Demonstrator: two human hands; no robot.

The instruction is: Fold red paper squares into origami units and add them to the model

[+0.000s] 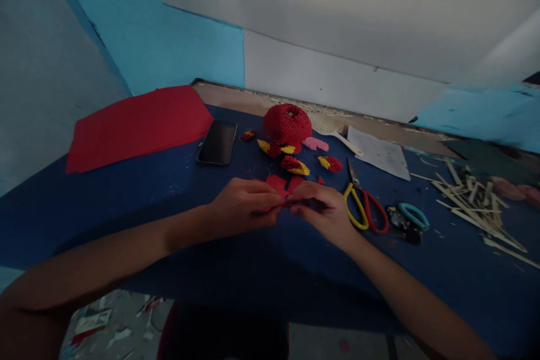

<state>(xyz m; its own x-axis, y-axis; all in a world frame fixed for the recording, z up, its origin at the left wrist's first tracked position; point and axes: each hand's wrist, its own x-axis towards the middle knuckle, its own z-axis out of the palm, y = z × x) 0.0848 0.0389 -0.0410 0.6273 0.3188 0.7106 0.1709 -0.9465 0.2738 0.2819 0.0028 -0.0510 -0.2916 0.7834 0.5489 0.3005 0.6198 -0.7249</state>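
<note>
My left hand point(248, 205) and my right hand point(323, 208) meet over the front middle of the blue table, both closed in a pinch. Between their fingertips is a small red piece of paper point(287, 201), mostly covered by the fingers. Just behind them lie several cut red paper pieces point(277, 184). Beyond these stands a round red folded-paper body point(287, 125) with a hole in its top. Around it lie red and yellow folded-paper parts point(295, 166) and a pink one point(315, 144). Scissors point(366, 205) with yellow and red handles rest beside my right hand, blades partly spread.
A large red sheet point(139, 129) and a phone point(217, 143) lie at the left. On the right are a pile of thin sticks point(476, 202), a blue ring point(414, 216), a white sheet point(378, 152) and a pale long-handled thing point(337, 136). A wall rises behind the table.
</note>
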